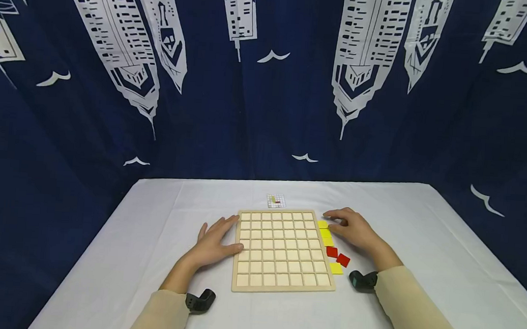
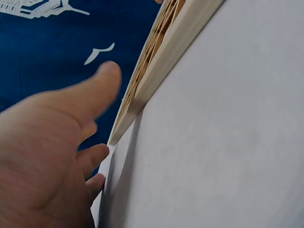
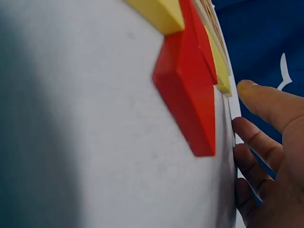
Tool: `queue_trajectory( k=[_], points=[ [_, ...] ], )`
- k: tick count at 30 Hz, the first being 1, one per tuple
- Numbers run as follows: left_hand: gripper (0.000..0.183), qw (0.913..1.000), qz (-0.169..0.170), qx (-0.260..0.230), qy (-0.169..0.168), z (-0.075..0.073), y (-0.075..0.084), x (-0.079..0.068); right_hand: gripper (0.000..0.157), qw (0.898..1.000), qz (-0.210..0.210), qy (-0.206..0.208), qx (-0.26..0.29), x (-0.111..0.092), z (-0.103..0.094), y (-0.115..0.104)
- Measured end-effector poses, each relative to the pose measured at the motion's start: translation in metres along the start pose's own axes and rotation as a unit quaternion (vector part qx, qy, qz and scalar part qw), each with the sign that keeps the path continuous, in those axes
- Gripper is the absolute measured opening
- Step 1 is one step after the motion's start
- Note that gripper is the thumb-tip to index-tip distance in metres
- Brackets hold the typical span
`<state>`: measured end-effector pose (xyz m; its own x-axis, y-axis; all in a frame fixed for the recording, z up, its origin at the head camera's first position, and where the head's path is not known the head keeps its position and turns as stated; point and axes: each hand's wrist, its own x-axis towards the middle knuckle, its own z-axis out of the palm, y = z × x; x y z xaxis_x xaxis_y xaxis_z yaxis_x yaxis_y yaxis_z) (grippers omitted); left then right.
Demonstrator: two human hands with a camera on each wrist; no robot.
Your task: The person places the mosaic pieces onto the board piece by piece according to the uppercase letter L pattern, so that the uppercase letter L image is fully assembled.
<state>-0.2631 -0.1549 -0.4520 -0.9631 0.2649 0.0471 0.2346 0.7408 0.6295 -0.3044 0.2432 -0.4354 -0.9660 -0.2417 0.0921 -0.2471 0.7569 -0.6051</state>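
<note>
Tiles (image 1: 332,252) right of board (image 1: 282,250); seemingly a card (image 1: 276,201) behind.

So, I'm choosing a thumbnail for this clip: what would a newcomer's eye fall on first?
Probably the dark blue curtain behind the white table, with its pale towers printed upside down. Next would come the light gridded board on the table, between the left hand and the right hand. Beside the board's right edge, the bright red tiles and yellow tiles stand out against the white.
</note>
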Motion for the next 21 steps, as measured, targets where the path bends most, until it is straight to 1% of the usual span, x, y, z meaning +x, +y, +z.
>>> queue_trajectory(
  k=[3, 6, 13, 21],
  points=[
    [0.087, 0.9998, 0.006, 0.016, -0.007, 0.0013, 0.0002, 0.0005, 0.031, 1.000, -0.005, 0.005, -0.004, 0.0030, 0.0018, 0.0009],
    [0.085, 0.9994, 0.010, 0.029, -0.014, 0.0018, 0.0006, 0.0005, 0.027, 1.000, -0.008, 0.007, -0.015, 0.0053, 0.0031, 0.0013],
    [0.084, 0.9994, 0.010, 0.028, -0.017, 0.0010, 0.0020, -0.0005, 0.024, 1.000, 0.003, 0.016, -0.020, 0.0067, 0.0041, 0.0031],
    [0.085, 0.9992, 0.007, 0.032, -0.024, 0.0003, 0.0025, -0.0004, 0.024, 1.000, 0.010, 0.008, -0.015, 0.0049, 0.0027, 0.0007]
  ],
)
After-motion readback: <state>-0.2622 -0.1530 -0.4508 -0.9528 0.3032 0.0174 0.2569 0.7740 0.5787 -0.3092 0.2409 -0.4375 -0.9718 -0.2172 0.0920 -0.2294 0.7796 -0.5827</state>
